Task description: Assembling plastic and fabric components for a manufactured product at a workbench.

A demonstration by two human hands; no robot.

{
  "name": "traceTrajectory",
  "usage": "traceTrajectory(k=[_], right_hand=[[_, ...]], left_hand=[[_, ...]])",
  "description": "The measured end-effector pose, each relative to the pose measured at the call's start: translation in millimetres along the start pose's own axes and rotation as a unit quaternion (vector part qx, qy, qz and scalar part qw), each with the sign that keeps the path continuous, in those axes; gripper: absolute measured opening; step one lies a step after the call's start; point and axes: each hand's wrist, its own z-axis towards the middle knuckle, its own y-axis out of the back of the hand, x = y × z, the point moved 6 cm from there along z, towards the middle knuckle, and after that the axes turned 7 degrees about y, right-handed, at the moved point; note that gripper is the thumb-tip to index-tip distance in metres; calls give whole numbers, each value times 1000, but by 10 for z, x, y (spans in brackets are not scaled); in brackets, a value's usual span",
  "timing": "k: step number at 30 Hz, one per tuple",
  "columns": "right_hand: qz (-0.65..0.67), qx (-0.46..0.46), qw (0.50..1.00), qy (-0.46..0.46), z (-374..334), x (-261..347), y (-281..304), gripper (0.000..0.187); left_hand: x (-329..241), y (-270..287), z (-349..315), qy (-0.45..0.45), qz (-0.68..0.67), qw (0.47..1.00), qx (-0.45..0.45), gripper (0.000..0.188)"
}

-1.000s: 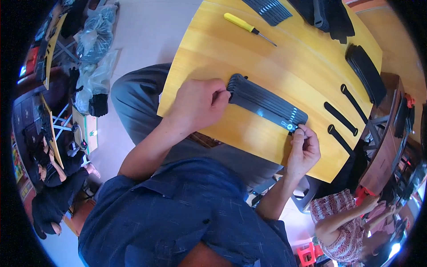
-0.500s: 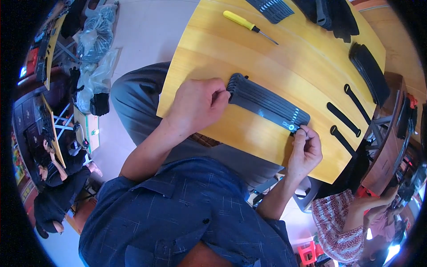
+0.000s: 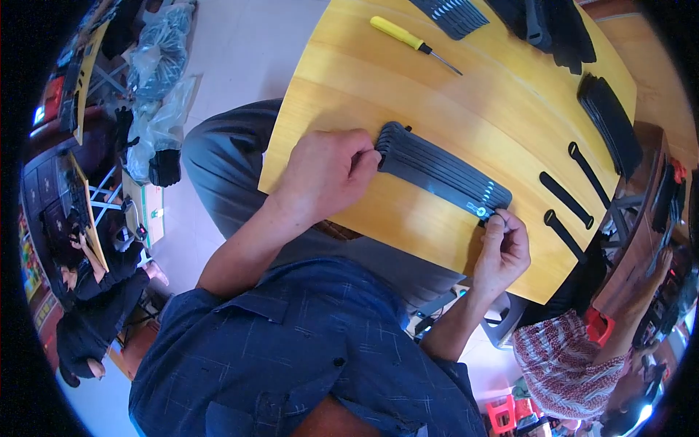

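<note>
A fanned row of black cable straps lies slantwise on the yellow wooden table, with pale marks near its right end. My left hand is closed with thumb and fingers pinched at the looped left end of the row. At the opposite end, my right hand pinches the near right corner between thumb and forefinger. Both fingertips partly cover the strap ends. To the right lie three loose black straps, among them a middle strap set between two others with looped heads.
A yellow-handled screwdriver lies on the table's far part. Beyond are another fanned strap bundle and a dark strap pile. A stacked black bundle sits near the right edge. People work at both sides; plastic bags lie on the left floor.
The table and everything on it sit slightly further right in the picture. Both hands keep their grip on the strap row. The person at right has stretched out an arm.
</note>
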Motion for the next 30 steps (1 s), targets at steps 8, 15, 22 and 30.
traceTrajectory(k=[8, 15, 22, 30], right_hand=[[-3, 4, 1000, 0, 0, -39, 13, 8], [-8, -3, 1000, 10, 7, -32, 5, 8], [-6, -2, 1000, 18, 12, -14, -1, 6], [-10, -8, 999, 39, 27, 27, -52, 3]], left_hand=[[-6, 4, -8, -13, -4, 1000, -1, 18], [20, -11, -18, -15, 9, 1000, -6, 19], [33, -46, -17, -20, 16, 1000, -13, 19], [-2, -3, -12, 19, 33, 999, 6, 19]])
